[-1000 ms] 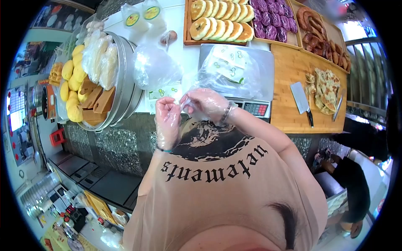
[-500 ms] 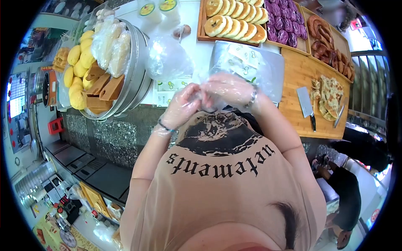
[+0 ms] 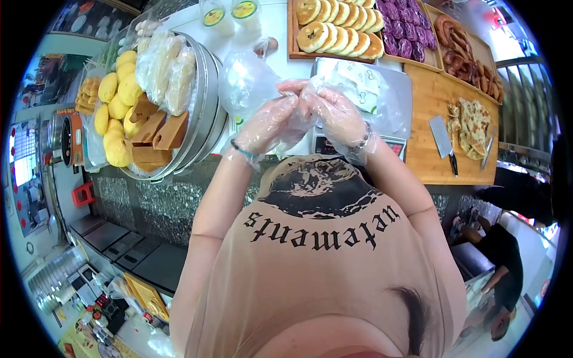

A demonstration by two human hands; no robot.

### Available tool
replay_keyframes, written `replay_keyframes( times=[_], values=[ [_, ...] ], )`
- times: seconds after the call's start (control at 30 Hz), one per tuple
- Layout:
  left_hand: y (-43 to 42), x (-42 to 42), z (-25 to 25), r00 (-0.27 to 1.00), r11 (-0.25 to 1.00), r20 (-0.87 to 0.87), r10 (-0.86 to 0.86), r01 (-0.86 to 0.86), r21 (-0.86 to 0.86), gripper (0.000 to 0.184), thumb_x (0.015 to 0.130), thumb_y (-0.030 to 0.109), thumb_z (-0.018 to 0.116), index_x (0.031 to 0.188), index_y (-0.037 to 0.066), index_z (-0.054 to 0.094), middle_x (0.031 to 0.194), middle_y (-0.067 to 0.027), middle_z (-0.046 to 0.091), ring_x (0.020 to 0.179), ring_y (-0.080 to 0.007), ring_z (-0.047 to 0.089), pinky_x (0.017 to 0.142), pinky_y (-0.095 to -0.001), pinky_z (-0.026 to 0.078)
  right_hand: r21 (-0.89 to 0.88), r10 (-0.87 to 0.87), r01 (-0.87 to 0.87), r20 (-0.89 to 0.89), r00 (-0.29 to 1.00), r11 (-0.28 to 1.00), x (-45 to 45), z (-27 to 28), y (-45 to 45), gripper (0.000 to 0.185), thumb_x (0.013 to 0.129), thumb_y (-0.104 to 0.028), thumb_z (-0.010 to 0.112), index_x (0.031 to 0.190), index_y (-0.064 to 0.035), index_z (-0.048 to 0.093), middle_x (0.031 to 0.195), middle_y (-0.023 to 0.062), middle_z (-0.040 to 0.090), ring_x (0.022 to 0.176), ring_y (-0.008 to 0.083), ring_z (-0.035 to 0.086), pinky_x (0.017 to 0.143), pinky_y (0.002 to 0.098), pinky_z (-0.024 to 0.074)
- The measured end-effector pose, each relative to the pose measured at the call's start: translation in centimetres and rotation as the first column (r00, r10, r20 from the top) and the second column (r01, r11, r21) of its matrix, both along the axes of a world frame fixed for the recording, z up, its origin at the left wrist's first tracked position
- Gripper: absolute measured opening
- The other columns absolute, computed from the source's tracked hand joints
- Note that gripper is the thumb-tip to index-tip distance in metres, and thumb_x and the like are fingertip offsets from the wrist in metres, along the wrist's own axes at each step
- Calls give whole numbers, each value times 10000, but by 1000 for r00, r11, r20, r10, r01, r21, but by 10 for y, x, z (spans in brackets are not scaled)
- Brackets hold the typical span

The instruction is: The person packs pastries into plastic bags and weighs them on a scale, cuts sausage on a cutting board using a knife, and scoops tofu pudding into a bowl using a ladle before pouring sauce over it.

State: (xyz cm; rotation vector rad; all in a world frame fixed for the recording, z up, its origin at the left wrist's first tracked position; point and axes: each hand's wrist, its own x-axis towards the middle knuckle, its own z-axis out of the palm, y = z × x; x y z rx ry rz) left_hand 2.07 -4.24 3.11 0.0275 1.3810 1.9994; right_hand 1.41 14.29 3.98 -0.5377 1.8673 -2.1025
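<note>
My left hand (image 3: 267, 126), in a clear disposable glove, meets my right hand (image 3: 341, 118), gloved the same way, above the counter's front edge. Fingertips of both are drawn together and touch. Thin clear plastic (image 3: 295, 135) hangs bunched between the palms; whether it is a bag or loose glove film I cannot tell. Just beyond my left hand lies a puffed-up clear plastic bag (image 3: 246, 80). Under and behind my right hand is a scale with a metal top (image 3: 395, 98), on which printed paper bags (image 3: 357, 80) and clear plastic rest.
To the left stands a round steamer (image 3: 209, 89) with yellow buns, brown cake pieces and bagged food. Trays of round flatbreads (image 3: 334, 39), purple wrapped items (image 3: 409, 30) and brown meats (image 3: 459, 45) line the back. A cleaver (image 3: 440, 136) lies on the wooden board (image 3: 427, 167) beside cut flatbread (image 3: 473, 128).
My hands have moved slightly up and turned, with the fingers now pointing away from me. More of the scale's front shows below my right hand. The view has shifted a little.
</note>
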Motion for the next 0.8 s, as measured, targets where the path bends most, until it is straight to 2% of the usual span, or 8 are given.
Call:
replay_keyframes(
  times=[0.2, 0.27, 0.37, 0.43, 0.53, 0.63, 0.7, 0.8],
  values=[
    [4, 4, -1, 997, 992, 47, 68, -73, 106, 378, 967, 402, 497, 1049, 48, 601, 1030, -24, 608, 921, -109, 564, 808, -280, 466, -138, -48, 55, 55, 997, 989, 7, 17, -13, 271, 958, -159, 452, 1114, -28, 630, 1137, 76, 604, 896, 121, 568, 851, 256, 455],
    [0, 7, -2, 994, 991, 97, 46, -58, 118, 361, 966, 377, 503, 1082, 49, 600, 1054, -28, 611, 936, -120, 573, 811, -286, 471, 63, 101, -90, -185, 977, 994, 9, 10, -10, 213, 937, -155, 475, 938, -33, 649, 1363, 131, 505, 1059, 182, 569, 943, 302, 430],
    [-2, 5, 12, 990, 990, 141, 21, -41, 134, 329, 965, 309, 504, 1103, 38, 628, 1038, -41, 642, 932, -150, 608, 804, -296, 487, 4, 65, -66, -204, 977, 998, 20, 5, -18, 207, 919, -160, 498, 818, -28, 622, 1385, 170, 483, 1177, 255, 532, 987, 362, 413],
    [-9, 2, 24, 751, 857, -511, -418, 141, -495, 315, 967, 270, 490, 1016, 9, 660, 956, -55, 665, 850, -155, 621, 778, -294, 492, 69, 64, -46, -286, 956, 997, 23, 14, -15, 209, 924, -171, 496, 838, -36, 629, 1392, 187, 468, 1223, 307, 496, 1020, 394, 385],
    [-17, 9, 27, 919, 939, -355, -172, 44, -340, 330, 973, 248, 472, 945, -23, 659, 851, -40, 654, 788, -112, 587, 736, -273, 481, 52, 25, -11, -291, 956, 999, 31, 18, -8, 266, 944, -237, 502, 824, -45, 644, 1397, 193, 454, 1276, 300, 440, 1049, 391, 355],
    [-14, 18, 47, 990, 966, -138, 41, -74, -249, 323, 978, 243, 464, 908, -18, 642, 791, -14, 610, 744, -76, 518, 681, -247, 445, 7, 8, -7, -112, 994, 1000, 41, 17, 4, 285, 941, -242, 517, 786, -37, 640, 1384, 179, 467, 1269, 277, 449, 1041, 388, 359],
    [-18, 17, 43, 918, 904, -390, -72, -105, -413, 316, 982, 267, 471, 906, 0, 621, 790, 15, 543, 723, -69, 480, 643, -231, 403, -63, 0, 1, 17, 1000, 998, 48, 16, 3, 479, 945, -410, 489, 682, -22, 587, 1362, 214, 473, 1243, 290, 477, 1058, 415, 339],
    [-22, 14, 28, 908, 875, -418, 39, -233, -424, 317, 984, 251, 456, 884, 3, 627, 778, 14, 531, 718, -81, 460, 643, -236, 375, 100, 4, 3, -63, 998, 995, 48, 23, 18, 227, 903, -134, 494, 758, -1, 607, 1266, 133, 553, 887, 172, 607, 823, 309, 489]
  ],
)
